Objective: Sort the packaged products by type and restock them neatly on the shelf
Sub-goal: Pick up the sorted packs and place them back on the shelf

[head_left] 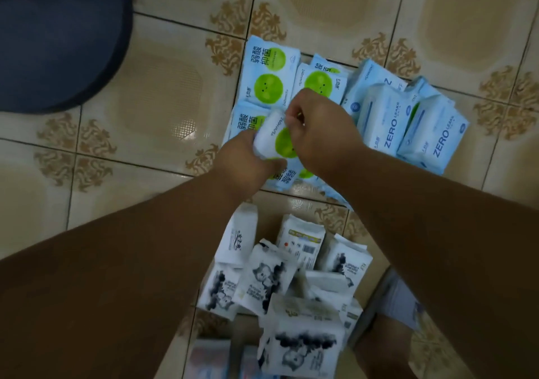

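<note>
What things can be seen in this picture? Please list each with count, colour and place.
green-circle packs: at least five, light blue, on the floor, upper centre; one held up in both hands
ZERO packs: several, light blue and white, right of the green-circle packs
cartoon packs: many, white with black print, heaped at bottom centre
round object: one, dark blue, top left
floor tiles: beige, brown ornament
left hand: grips the held pack from below
right hand: pinches its top

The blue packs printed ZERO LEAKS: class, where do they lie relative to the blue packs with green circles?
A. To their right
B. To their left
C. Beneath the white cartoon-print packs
A: the blue packs printed ZERO LEAKS lie on the tiled floor, right of the blue packs with green circles.
</note>
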`<state>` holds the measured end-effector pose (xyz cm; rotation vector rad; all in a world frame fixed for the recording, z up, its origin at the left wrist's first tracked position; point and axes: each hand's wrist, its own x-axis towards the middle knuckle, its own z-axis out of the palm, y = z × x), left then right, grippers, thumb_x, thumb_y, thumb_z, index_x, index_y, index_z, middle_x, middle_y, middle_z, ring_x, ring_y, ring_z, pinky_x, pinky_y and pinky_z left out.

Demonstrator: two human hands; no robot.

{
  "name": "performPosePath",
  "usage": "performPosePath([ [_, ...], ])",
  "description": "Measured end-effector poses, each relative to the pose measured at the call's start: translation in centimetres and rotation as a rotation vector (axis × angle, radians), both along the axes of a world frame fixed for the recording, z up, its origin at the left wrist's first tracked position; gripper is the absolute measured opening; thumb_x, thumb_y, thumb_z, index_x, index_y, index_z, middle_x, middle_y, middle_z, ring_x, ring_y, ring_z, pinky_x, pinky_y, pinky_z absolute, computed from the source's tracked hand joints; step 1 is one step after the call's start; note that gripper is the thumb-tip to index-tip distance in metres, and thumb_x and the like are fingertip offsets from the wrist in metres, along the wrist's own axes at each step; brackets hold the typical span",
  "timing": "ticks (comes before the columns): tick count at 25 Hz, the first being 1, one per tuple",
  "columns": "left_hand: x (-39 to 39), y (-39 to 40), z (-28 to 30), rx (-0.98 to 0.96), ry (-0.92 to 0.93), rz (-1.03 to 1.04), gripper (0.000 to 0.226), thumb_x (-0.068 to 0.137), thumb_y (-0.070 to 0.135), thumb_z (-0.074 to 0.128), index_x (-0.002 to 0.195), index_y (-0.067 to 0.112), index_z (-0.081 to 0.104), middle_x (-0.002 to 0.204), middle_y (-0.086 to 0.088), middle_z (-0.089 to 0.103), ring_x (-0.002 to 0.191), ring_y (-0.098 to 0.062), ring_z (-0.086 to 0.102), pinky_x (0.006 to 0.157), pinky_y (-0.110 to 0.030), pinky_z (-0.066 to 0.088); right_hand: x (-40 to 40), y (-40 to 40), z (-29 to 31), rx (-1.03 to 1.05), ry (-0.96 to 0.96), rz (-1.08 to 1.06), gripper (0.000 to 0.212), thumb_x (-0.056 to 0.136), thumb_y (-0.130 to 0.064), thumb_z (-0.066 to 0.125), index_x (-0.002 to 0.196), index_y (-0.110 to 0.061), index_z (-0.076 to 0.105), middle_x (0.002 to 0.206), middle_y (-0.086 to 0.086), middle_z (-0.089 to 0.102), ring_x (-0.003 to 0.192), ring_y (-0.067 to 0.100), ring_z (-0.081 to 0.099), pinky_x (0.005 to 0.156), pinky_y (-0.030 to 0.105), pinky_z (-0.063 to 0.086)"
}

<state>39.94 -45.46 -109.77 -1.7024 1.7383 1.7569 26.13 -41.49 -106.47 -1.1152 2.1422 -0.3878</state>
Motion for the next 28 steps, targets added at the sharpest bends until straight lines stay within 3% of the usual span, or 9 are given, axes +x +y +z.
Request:
performPosePath([
  [4,3.0,-2.1,-0.2,0.092,0.058,0.414,0.053,0.056,0.036,0.083,0.104,0.017,0.071,0.097,-0.002,0.075,0.09,-0.02,0.072,0.088,-0.044,0.057,2.2,-0.6,-1.3,-0.02,-0.073,-0.448,0.013,0.098,-0.021,0.045,0.109,-0.018,0.051,0.099,-0.001,0.053,0.086,0.018,0.053,0.074,0.027,0.037],
  [7,4.6,-4.0,-2.0,0.263,0.109,0.439,0.032,0.076,0.014,0.079,0.107,0.012,0.071,0.099,-0.005,0.076,0.095,-0.023,0.072,0.096,-0.044,0.052,4.2,-0.8,-5.4,0.273,-0.409,-0.53,0.009,0.092,-0.01,0.049,0.1,-0.013,0.049,0.088,0.006,0.05,0.078,0.022,0.05,0.071,0.026,0.036],
  [9,4.9,-4.3,-2.8,0.323,0.142,0.489,0.032,0.081,0.011,0.074,0.113,0.01,0.069,0.103,-0.007,0.075,0.097,-0.026,0.071,0.096,-0.04,0.052,4.7,-0.9,-7.1,0.228,-0.501,-0.65,0.002,0.087,-0.011,0.055,0.086,-0.009,0.055,0.082,0.008,0.054,0.076,0.024,0.051,0.068,0.03,0.041],
  [11,4.8,-4.2,-1.7,0.349,0.183,0.57,0.035,0.082,0.011,0.071,0.117,0.01,0.066,0.105,-0.009,0.074,0.095,-0.025,0.07,0.088,-0.035,0.053,4.1,-0.9,-5.8,0.17,-0.537,-0.698,0.018,0.087,-0.019,0.063,0.072,-0.012,0.056,0.07,0.004,0.056,0.064,0.021,0.053,0.059,0.028,0.043],
  [13,4.7,-3.3,1.8,0.455,0.261,0.625,0.043,0.078,0.012,0.072,0.12,0.009,0.065,0.107,-0.009,0.074,0.096,-0.026,0.07,0.088,-0.037,0.053,3.2,-0.1,-1.9,0.162,-0.566,-0.712,0.019,0.087,-0.032,0.068,0.086,-0.015,0.063,0.082,0.003,0.061,0.069,0.017,0.059,0.063,0.027,0.048],
  [15,3.8,-2.5,7.7,0.545,0.305,0.653,0.048,0.072,0.015,0.075,0.119,0.009,0.065,0.11,-0.01,0.073,0.103,-0.03,0.068,0.095,-0.044,0.048,1.5,0.9,4.6,0.104,-0.561,-0.758,0.034,0.086,-0.039,0.07,0.108,-0.015,0.063,0.097,0.005,0.064,0.08,0.02,0.061,0.069,0.029,0.048],
  [19,0.2,-2.5,23.7,0.406,0.337,0.683,0.019,0.087,0.013,0.067,0.106,0.011,0.066,0.1,-0.01,0.074,0.083,-0.025,0.07,0.072,-0.037,0.053,-3.0,3.1,21.4,-0.059,-0.461,-0.861,0.023,0.09,-0.034,0.067,0.103,-0.017,0.058,0.079,-0.001,0.059,0.07,0.016,0.058,0.072,0.034,0.051],
  [24,-4.9,-2.0,48.4,0.167,0.459,0.602,0.033,0.082,0.02,0.073,0.112,0.02,0.059,0.11,-0.006,0.07,0.096,-0.026,0.068,0.074,-0.04,0.054,-7.7,5.2,46.4,-0.31,-0.538,-0.975,0.023,0.082,-0.041,0.07,0.092,-0.023,0.06,0.094,0.005,0.069,0.089,0.027,0.069,0.082,0.05,0.058],
  [28,-11.0,-0.5,66.3,0.193,0.681,0.552,0.012,0.09,0.016,0.061,0.099,0.024,0.057,0.093,-0.006,0.07,0.076,-0.022,0.067,0.067,-0.035,0.05,-12.3,7.9,66.9,-0.683,-0.681,-1.026,0.021,0.087,-0.021,0.068,0.106,-0.024,0.06,0.099,0.005,0.073,0.087,0.026,0.071,0.079,0.053,0.058],
])
